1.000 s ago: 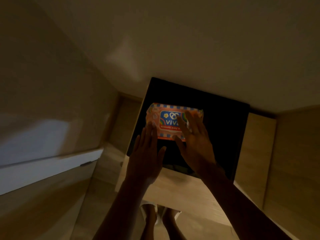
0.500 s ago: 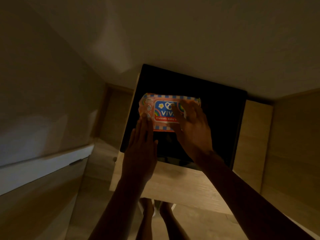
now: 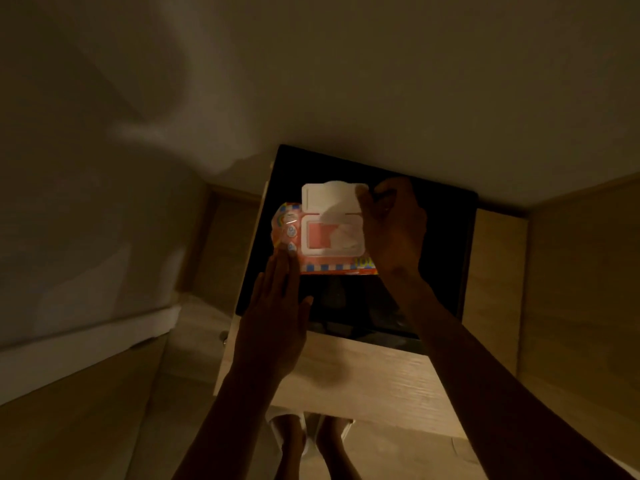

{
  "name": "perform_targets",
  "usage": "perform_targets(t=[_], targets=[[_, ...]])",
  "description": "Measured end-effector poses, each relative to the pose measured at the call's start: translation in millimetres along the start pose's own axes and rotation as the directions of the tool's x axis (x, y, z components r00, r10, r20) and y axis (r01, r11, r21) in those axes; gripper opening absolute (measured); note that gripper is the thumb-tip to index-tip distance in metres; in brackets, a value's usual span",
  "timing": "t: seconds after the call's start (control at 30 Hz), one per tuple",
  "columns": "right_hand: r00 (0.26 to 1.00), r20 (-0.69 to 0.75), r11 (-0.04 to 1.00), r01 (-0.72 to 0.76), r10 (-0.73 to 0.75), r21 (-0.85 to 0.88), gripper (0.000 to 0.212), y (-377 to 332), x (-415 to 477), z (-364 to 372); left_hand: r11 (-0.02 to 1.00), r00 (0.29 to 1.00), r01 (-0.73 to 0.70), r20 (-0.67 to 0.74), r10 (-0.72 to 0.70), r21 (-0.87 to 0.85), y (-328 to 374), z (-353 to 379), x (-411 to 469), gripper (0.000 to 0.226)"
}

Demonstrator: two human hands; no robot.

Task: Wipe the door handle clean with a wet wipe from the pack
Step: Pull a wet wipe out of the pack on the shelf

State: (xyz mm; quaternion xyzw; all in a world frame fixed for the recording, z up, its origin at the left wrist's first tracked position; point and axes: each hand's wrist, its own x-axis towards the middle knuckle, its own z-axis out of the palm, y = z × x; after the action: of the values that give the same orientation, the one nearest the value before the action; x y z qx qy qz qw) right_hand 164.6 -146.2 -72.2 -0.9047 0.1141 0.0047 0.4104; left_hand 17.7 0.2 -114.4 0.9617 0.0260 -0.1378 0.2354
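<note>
- Pack lying flat: the pink-and-orange soft plastic wet-wipe pack on the glossy black top of the pale wooden table, white hinged plastic lid flipped open.
- Left hand spread flat, fingertips pressing the pack's near left corner; hold it down firmly there.
- Right hand, grip pinched on the white damp wipe rising from the opening.
- Pull slowly, straight up (to avoid dragging out a second sheet).
- Door handle nowhere in view.
</note>
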Motion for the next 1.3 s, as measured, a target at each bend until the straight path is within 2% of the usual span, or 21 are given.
perform_targets(t=[0.07, 0.2, 0.47, 0.63, 0.77, 0.87, 1.03, 1.13, 1.3], targets=[[0.998, 0.039, 0.994, -0.049, 0.045, 0.099, 0.020, 2, -1, 2, 1.000, 1.000, -0.001, 0.004, 0.001, -0.018, -3, -2, -2, 0.069], [0.981, 0.196, 0.992, -0.027, 0.002, 0.122, 0.008, 11, -11, 5, 0.998, 1.000, -0.004, 0.009, 0.004, -0.058, -7, -6, -4, 0.070], [0.903, 0.404, 0.987, 0.163, -0.144, -0.014, 0.036, 35, -18, -8, 0.993, 0.999, 0.040, -0.032, -0.043, -0.113, 13, -16, 10, 0.070], [0.862, 0.475, 0.939, 0.292, -0.176, -0.183, 0.034, 28, -16, -12, 0.992, 0.993, -0.035, -0.114, 0.021, -0.117, 14, -15, 20, 0.058], [0.865, 0.461, 0.909, 0.337, -0.196, -0.245, 0.021, 21, -16, -11, 0.998, 0.993, -0.022, -0.121, 0.014, -0.062, 14, -15, 23, 0.056], [0.882, 0.426, 0.926, 0.312, -0.200, -0.212, 0.013, 16, -17, -10, 0.998, 0.991, -0.025, -0.131, 0.018, -0.050, 15, -16, 23, 0.056], [0.930, 0.328, 0.982, 0.186, -0.166, -0.031, 0.002, 11, -23, -10, 0.999, 0.990, -0.006, -0.140, 0.002, -0.033, 14, -16, 26, 0.053], [0.947, 0.284, 0.984, 0.112, -0.148, 0.140, 0.007, 11, -23, -15, 0.999, 0.989, 0.032, -0.145, -0.034, -0.012, 15, -19, 31, 0.052], [0.958, 0.216, 0.968, 0.144, -0.189, 0.208, 0.004, 0, -28, -30, 0.999, 0.986, 0.048, -0.161, -0.047, 0.003, 14, -25, 33, 0.043]])
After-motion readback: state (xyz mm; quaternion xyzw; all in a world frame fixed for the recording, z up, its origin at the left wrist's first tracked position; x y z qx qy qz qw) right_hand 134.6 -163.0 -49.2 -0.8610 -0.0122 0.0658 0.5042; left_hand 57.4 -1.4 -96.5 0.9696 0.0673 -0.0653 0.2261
